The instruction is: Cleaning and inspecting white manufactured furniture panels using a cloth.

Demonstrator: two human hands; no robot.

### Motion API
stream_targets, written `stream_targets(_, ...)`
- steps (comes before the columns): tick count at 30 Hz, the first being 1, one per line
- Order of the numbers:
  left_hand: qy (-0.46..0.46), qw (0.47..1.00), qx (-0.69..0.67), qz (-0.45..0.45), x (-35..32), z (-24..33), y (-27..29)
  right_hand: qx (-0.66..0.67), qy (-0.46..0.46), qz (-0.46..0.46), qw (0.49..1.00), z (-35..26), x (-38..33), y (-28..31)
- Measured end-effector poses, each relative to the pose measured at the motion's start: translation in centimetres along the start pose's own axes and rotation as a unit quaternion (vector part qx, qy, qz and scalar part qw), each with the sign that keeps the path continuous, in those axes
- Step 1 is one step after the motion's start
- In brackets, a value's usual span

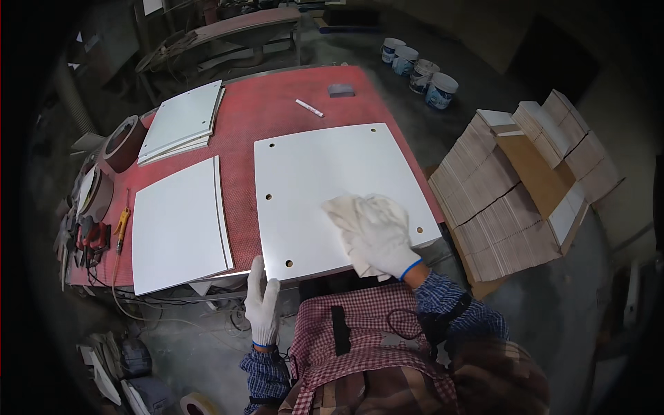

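Wiping looks to be the step in hand: the right hand [384, 238], gloved in white, presses a crumpled white rag [349, 209] flat onto the large white panel [325, 183] with holes drilled near its corners, which lies on the red-topped workbench [242, 124] just in front of the person. The left hand [263, 301], also gloved, rests with fingers extended against the panel's near edge, close to its near left corner, steadying rather than grasping it. Most of the panel's far and left area is away from the rag, so the next move probably calls for sweeping the rag across that surface while the left hand keeps the board from sliding. To the left lies a second white panel [178, 225], and farther back a stack of white panels [181, 119]. A white marker [309, 108] and a small grey block [340, 90], perhaps a sanding pad, lie at the bench's far end. On the floor beyond stand four white tubs [420, 71] with blue label bands. To the right sits a heap of flattened brown cardboard cartons [494, 197], some with white faces; any print on them is too small to read.
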State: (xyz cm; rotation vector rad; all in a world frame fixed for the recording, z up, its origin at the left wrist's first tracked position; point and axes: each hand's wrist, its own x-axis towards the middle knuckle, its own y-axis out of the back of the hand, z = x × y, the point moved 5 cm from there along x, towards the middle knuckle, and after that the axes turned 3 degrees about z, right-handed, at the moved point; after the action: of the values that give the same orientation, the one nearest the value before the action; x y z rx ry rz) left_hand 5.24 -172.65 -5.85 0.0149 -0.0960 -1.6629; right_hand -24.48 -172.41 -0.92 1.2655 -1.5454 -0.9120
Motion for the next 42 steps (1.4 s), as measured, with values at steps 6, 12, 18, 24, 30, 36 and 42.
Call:
stream_targets(6, 0.033, 0.988, 0.118, 0.094, 3.7, 2.1, -3.3, -0.066, -0.103, 0.05, 0.991, 10.2, 1.5, 3.7)
stream_targets(12, 0.101, 0.991, 0.042, 0.076, 3.8, 1.2, -2.8, -0.091, -0.097, 0.039, 0.99, 14.6, 12.9, 2.5)
stream_targets(18, 0.045, 0.994, 0.012, 0.104, 3.1, 0.7, -2.0, -0.1, -0.134, 0.081, 0.983, 13.5, 22.8, 0.3)
stream_targets(24, 0.092, 0.991, -0.091, 0.039, 4.0, 2.9, -3.0, -0.11, 0.018, 0.093, 0.989, 6.2, 29.1, -5.1)
stream_targets(30, -0.027, 0.997, 0.012, 0.077, 3.5, 1.3, -3.2, -0.026, 0.174, -0.014, 0.984, -7.9, 27.5, -8.7)
stream_targets(36, -0.033, 0.993, 0.074, 0.091, 3.1, -0.7, -2.6, 0.035, 0.248, -0.011, 0.968, -12.1, 16.9, -10.0)
stream_targets(42, -0.023, 0.982, 0.168, 0.077, 3.5, -0.3, -2.5, 0.03, 0.237, -0.053, 0.97, -9.3, 6.0, -2.9)
